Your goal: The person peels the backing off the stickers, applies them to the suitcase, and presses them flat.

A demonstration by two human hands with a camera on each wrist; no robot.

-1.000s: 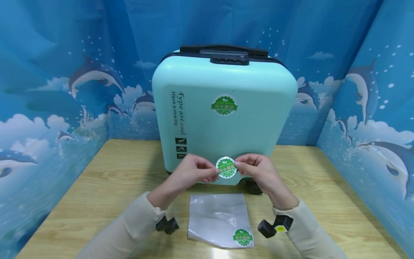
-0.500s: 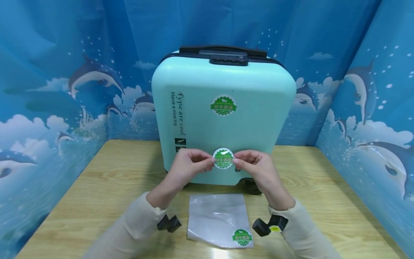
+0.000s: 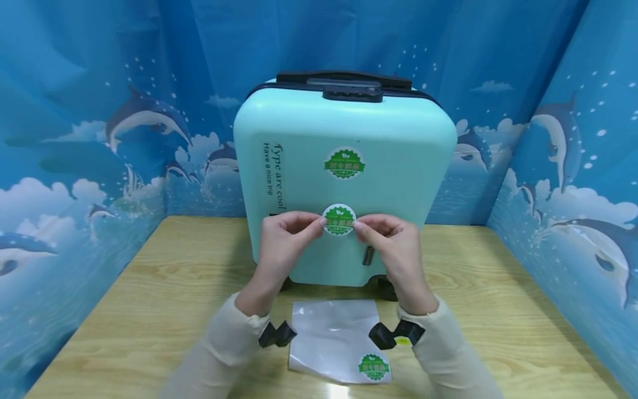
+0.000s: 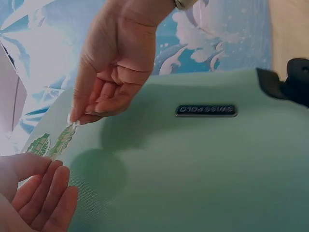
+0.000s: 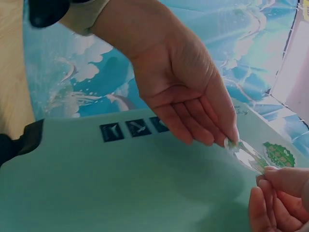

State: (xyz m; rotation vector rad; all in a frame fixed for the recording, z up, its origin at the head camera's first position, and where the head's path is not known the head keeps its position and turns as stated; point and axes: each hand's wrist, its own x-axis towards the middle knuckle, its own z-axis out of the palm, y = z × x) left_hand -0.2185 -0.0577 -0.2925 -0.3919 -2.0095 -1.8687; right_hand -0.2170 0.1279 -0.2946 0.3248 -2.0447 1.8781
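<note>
A round green-and-white sticker (image 3: 339, 220) is stretched between both hands in front of the pale turquoise suitcase (image 3: 324, 263). My left hand (image 3: 281, 241) pinches its left edge between thumb and finger; my right hand (image 3: 394, 244) pinches the opposite edge the same way. In the left wrist view the sticker (image 4: 62, 141) stands off the shell at a slant, and shadows fall on the suitcase below. Higher on the same face, a matching sticker (image 3: 344, 163) lies flat, directly above the held one.
A glossy backing sheet (image 3: 329, 335) lies on the wooden table (image 3: 164, 310), with one green sticker (image 3: 374, 367) at its near right corner. The suitcase stands upright with a black handle (image 3: 344, 77) on top. Blue dolphin curtains (image 3: 89, 138) surround the table.
Both hands have lifted the sticker up along the suitcase front, toward the sticker above, and slightly left. A small dark badge low on the suitcase has come into view beside the right hand.
</note>
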